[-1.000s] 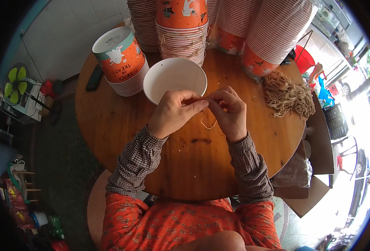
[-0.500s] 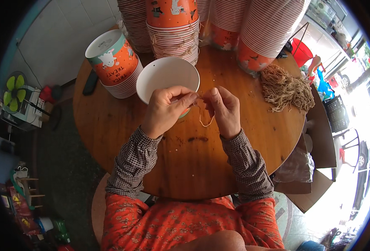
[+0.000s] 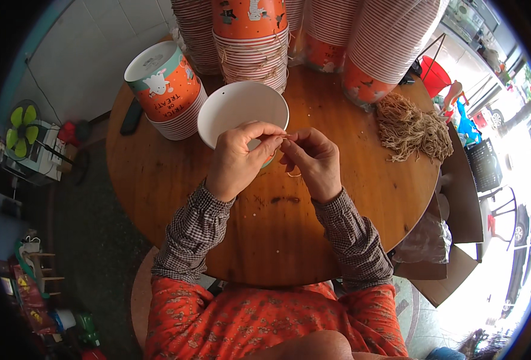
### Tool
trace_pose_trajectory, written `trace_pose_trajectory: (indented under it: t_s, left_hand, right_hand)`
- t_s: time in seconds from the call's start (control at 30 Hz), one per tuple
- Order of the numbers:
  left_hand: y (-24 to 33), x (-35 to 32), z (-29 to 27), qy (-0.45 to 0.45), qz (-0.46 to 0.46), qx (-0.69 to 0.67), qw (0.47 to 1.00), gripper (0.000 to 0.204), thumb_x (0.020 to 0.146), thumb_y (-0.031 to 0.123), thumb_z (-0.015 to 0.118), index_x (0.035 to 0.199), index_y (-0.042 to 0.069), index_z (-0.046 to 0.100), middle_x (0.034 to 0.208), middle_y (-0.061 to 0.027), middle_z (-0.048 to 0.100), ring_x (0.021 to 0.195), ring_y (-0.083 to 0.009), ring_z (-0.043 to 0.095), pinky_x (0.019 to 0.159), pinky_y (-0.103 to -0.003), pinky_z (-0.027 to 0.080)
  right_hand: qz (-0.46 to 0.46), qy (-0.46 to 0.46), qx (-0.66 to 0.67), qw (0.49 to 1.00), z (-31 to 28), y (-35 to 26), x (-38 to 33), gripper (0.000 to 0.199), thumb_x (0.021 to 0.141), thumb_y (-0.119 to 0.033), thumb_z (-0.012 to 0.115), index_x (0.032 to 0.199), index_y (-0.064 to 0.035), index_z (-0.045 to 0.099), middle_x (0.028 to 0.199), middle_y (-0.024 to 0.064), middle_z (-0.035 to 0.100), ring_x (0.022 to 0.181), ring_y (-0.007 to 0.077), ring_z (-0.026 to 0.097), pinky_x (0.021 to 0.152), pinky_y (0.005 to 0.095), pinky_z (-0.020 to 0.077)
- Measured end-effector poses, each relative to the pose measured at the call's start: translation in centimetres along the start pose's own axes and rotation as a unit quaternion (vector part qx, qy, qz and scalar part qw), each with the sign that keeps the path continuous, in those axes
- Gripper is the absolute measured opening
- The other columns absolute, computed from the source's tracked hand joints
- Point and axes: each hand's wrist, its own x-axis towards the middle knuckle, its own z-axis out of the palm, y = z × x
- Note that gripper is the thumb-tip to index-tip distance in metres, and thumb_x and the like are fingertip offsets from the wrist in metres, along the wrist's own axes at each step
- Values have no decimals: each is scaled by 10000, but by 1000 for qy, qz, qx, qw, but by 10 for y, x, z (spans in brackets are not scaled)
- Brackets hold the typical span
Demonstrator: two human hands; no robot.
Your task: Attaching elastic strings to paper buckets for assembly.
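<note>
Tan string (image 3: pixel 290 139) is pinched between both hands, just at the white cup's (image 3: pixel 241 111) near rim. Left hand (image 3: pixel 238 159) and right hand (image 3: pixel 313 162) meet fingertip to fingertip; its loop hangs under the right one.

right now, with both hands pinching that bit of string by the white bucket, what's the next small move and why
Probably guide the string's end toward the small hole near the rim of the white paper bucket. The left hand and right hand pinch the thin string together just in front of the bucket, whose hole looks empty, and more cut strings wait in a pile to the right.
</note>
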Motion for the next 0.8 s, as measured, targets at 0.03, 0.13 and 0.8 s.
trace_pose_trajectory:
  t_s: [0.03, 0.13, 0.8]
  left_hand:
    - [0, 0, 0, 9, -13, -8, 1000, 97, 894, 59, 638, 957, -6, 670, 845, -30, 675, 803, -83, 627, 720, -225, 511]
    - [-1, 1, 0, 21, -36, -17, 999, 82, 885, 55, 646, 941, -3, 663, 842, -22, 669, 790, -86, 626, 710, -231, 513]
    - [0, 2, 0, 12, 63, 70, 995, 51, 843, -8, 633, 894, -15, 633, 796, -52, 615, 703, -130, 595, 649, -249, 480]
  right_hand:
    - [0, -1, 1, 1000, 0, 0, 0, 100, 905, -82, 637, 944, 3, 604, 780, 21, 640, 650, 57, 597, 538, 193, 486]
    - [-19, 9, 6, 1000, 1, 0, -1, 93, 906, -83, 636, 921, 0, 596, 764, 8, 624, 651, 44, 579, 535, 190, 479]
    - [-25, 22, -42, 999, 1, -1, -2, 105, 907, -75, 623, 952, 17, 599, 806, 1, 619, 666, 30, 555, 548, 176, 464]
